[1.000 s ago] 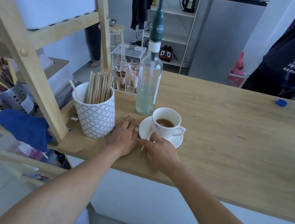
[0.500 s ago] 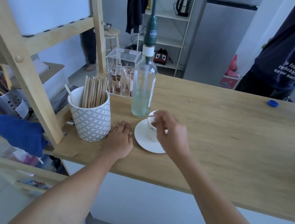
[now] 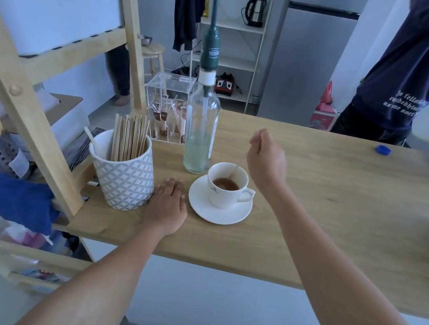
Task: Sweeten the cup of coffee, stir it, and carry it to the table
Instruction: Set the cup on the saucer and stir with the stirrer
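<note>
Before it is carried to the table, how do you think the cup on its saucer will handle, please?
The cup merely sits on its saucer, so it may slide. It looks ceramic, probably fragile. The coffee is low, so spilling seems unlikely; the stick held by the right hand could shift.

Home kitchen, kettle (image 3: 255,11) on shelf, wooden counter (image 3: 327,209)

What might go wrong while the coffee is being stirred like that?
The cup stands loose on its saucer, and the left hand lies flat on the counter beside it, steadying nothing, so a hard stir with the stick in the right hand may tip or slop it. The pump bottle stands close behind and might be knocked.
</note>
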### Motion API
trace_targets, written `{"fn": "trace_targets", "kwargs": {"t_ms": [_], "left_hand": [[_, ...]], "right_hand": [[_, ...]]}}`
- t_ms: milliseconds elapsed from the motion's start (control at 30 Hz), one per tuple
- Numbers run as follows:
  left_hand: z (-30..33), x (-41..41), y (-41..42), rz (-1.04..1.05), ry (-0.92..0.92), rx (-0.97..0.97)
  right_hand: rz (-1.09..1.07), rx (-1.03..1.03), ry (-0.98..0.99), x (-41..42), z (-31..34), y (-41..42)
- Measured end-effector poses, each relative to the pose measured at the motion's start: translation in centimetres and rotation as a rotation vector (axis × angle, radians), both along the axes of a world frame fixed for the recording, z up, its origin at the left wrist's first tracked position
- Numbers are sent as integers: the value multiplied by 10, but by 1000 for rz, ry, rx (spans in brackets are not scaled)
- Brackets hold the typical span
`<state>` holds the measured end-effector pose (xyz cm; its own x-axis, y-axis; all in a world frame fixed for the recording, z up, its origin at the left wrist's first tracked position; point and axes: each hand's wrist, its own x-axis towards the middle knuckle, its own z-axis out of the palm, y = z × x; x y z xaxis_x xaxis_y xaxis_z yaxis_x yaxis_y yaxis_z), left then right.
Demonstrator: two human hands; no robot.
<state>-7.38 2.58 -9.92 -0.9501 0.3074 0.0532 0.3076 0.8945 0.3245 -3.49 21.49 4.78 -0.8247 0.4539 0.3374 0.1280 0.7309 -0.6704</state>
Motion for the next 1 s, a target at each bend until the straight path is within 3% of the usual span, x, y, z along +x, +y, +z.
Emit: {"fn": "trace_targets", "kwargs": {"t_ms": [133, 333, 500, 733, 1000], "left_hand": [[1, 2, 1, 2, 8, 15], [1, 2, 1, 11, 21, 20], [1, 2, 1, 18, 13, 17], [2, 3, 1, 26, 22, 11], [1, 3, 1, 16, 26, 12]], "right_hand": [[101, 34, -25, -3, -3, -9], [-15, 198, -31, -9, -2, 0], [77, 94, -45, -12, -4, -13], [-53, 224, -29, -9, -4, -2], [26, 109, -25, -4, -6, -13]]}}
